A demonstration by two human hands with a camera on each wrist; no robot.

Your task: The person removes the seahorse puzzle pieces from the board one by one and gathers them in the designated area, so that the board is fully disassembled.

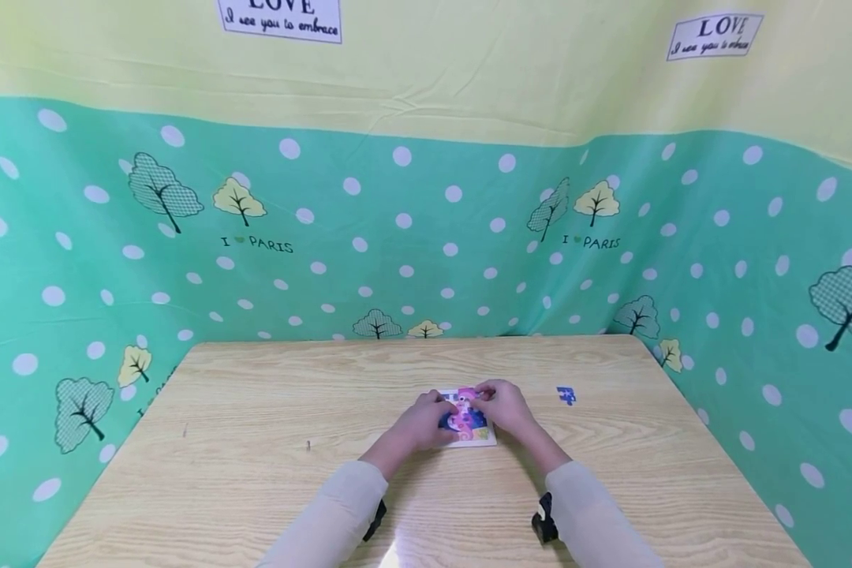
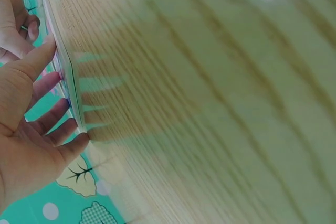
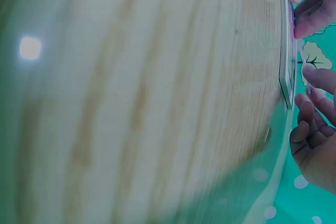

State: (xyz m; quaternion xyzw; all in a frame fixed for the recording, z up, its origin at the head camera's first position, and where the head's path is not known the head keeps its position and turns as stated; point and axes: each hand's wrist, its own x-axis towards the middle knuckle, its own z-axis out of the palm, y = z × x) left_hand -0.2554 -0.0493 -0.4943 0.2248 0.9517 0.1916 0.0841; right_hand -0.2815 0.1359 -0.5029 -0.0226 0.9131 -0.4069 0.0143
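Observation:
A small jigsaw puzzle (image 1: 477,434) with a pink figure on a dark blue ground lies in a white-edged tray (image 1: 493,442) on the table. My left hand (image 1: 423,421) rests along its left side, fingers extended and fingertips at the tray's edge in the left wrist view. Over the upper right part of the puzzle, my right hand (image 1: 507,407) pinches a thin puzzle piece (image 3: 302,53) between thumb and finger. That piece appears edge-on in the right wrist view, so its picture is hidden. My hands cover parts of the puzzle's sides.
Loose blue puzzle pieces (image 1: 566,395) lie on the wooden table (image 1: 241,489) to the right of the tray. A small dark mark (image 1: 308,446) shows on the left of the tabletop. A green dotted cloth (image 1: 426,237) hangs behind and along both sides.

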